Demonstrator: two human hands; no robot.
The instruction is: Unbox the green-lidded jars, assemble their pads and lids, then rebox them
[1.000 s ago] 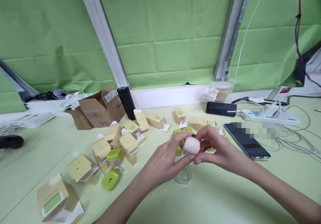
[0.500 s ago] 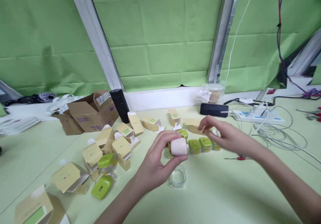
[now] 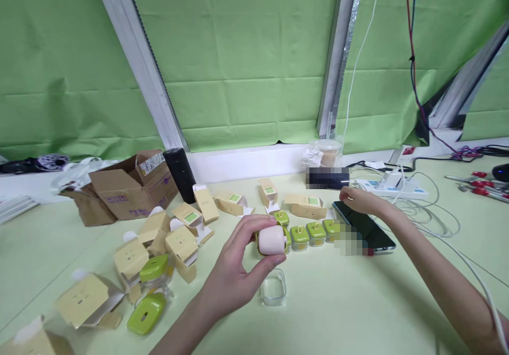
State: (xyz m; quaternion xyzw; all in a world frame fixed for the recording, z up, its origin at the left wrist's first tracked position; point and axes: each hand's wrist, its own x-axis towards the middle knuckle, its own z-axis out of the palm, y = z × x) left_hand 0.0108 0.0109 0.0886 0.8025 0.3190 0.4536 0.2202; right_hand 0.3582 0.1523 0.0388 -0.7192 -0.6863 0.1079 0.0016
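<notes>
My left hand [image 3: 242, 267] is closed around a pale pink, rounded cylinder [image 3: 272, 240] with a green rim showing behind it. Below it on the table stands a clear square cup [image 3: 273, 287] with no lid. My right hand [image 3: 360, 201], fingers curled together, is at the upper end of a dark phone [image 3: 368, 228]; whether it grips the phone is unclear. Between the hands, several small clear containers with green lids [image 3: 299, 234] stand in a row. Two more green-lidded containers [image 3: 147, 312] lie left of my left hand.
Several opened small cartons [image 3: 183, 246] are spread over the left and back. Behind them stand a brown cardboard box [image 3: 135, 191] and a black cylinder [image 3: 180, 175]. A power strip [image 3: 397, 185] with tangled cables, a wrapped tub [image 3: 329, 153] and red-handled tools [image 3: 483, 185] are on the right.
A dark phone now shows under my right hand, where only a small red-handled tool was visible before. My left hand still holds the pink piece. The view has shifted slightly right.
</notes>
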